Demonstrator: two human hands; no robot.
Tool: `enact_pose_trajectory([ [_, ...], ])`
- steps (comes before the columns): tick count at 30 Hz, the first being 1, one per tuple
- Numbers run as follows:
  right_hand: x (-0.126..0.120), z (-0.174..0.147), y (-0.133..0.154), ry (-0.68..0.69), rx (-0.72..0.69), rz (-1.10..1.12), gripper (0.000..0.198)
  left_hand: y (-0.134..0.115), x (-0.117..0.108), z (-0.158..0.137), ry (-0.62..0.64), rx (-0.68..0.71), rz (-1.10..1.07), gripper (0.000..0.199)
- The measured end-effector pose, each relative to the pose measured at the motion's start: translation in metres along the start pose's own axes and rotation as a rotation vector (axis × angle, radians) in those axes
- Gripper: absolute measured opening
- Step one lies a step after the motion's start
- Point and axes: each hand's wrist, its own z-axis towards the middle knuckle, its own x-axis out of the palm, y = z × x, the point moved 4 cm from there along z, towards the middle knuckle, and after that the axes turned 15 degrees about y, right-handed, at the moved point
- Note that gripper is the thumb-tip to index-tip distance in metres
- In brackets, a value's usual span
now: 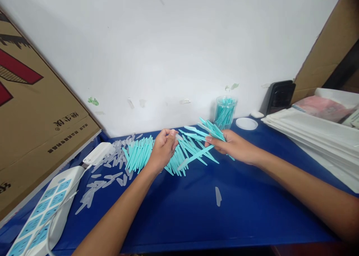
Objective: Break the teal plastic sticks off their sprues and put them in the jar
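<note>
My right hand (234, 145) is closed around a bundle of turquoise eyebrow razors (211, 129), thin plastic sticks fanned toward the left. One razor (196, 157) juts out low from the bundle, a translucent cover at its far end. My left hand (165, 147) is pinched, with a small whitish translucent piece, seemingly a blade cover (177, 135), at its fingertips. Beneath and beside it lies a wide row of turquoise razors (140, 153), partly hidden by the hand. Loose clear blade covers (114, 155) are heaped to the left, and a single cover (218, 196) lies near the front.
A clear jar (225, 112) of turquoise razors stands by the wall, beside a round white lid (246, 123). White packets (305, 125) are stacked right, near a black object (280, 95). At left are a power strip (47, 211), a white box (98, 153) and a carton (42, 110).
</note>
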Motion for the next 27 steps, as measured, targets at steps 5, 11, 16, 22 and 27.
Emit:
enact_pose_trajectory([
  [5,-0.002,0.001,-0.004,0.032,-0.008,0.056,0.055,0.005,0.002,0.0,0.022,-0.061,-0.073,0.047],
  [11,0.0,0.003,-0.007,0.041,0.001,0.078,0.056,0.018,0.006,-0.001,0.075,-0.197,-0.331,0.052],
  [16,-0.001,0.003,-0.007,0.03,0.008,0.102,0.056,0.021,0.009,-0.002,0.188,-0.256,-0.373,0.046],
  [22,-0.004,0.003,-0.008,0.015,0.004,0.117,0.059,0.017,0.012,-0.006,0.209,-0.288,-0.249,0.028],
  [27,-0.008,0.005,-0.011,0.006,-0.016,0.145,0.058,0.012,0.015,-0.007,0.267,-0.283,-0.154,0.035],
])
